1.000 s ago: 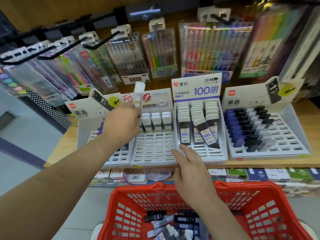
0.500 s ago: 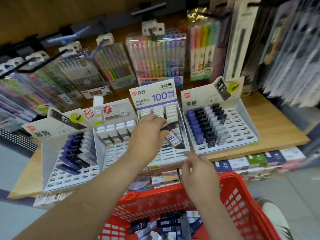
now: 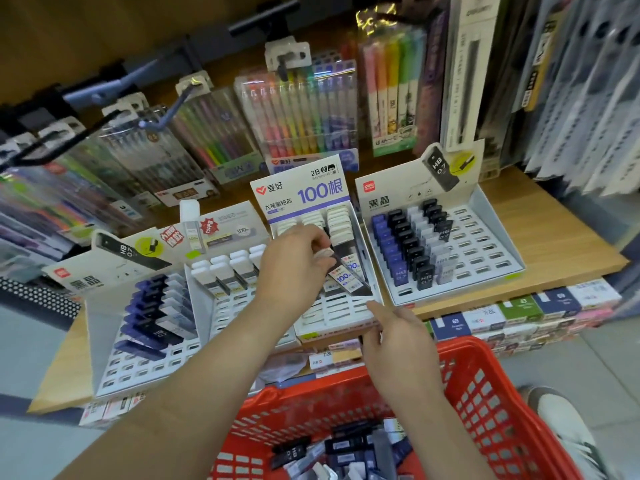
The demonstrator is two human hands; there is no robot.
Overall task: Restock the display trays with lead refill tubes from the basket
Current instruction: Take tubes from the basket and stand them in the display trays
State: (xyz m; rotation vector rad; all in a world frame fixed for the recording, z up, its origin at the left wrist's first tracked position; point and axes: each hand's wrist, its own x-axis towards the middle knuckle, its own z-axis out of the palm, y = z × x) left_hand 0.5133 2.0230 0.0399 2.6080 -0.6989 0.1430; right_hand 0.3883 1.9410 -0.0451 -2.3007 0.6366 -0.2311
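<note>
The left hand (image 3: 294,265) pinches a lead refill tube (image 3: 343,276) at its white cap, between thumb and fingertips, over the middle tray (image 3: 332,311), just above the centre of the view. The dark body of the tube slants from the cap toward 4 o'clock and seems to rest on the tubes already standing there. The right hand (image 3: 401,351) holds the front lip of this tray at its 5 o'clock corner, one finger on top and the others curled under. More loose tubes (image 3: 346,445) lie in the red basket (image 3: 485,375) at 6 o'clock. I judge the tube to be very light, stiff, smooth plastic (the leads inside may break if it falls). It may therefore turn in a pinch at the cap, and a hold on the flat sides near the middle would guide it better into a slot.
</note>
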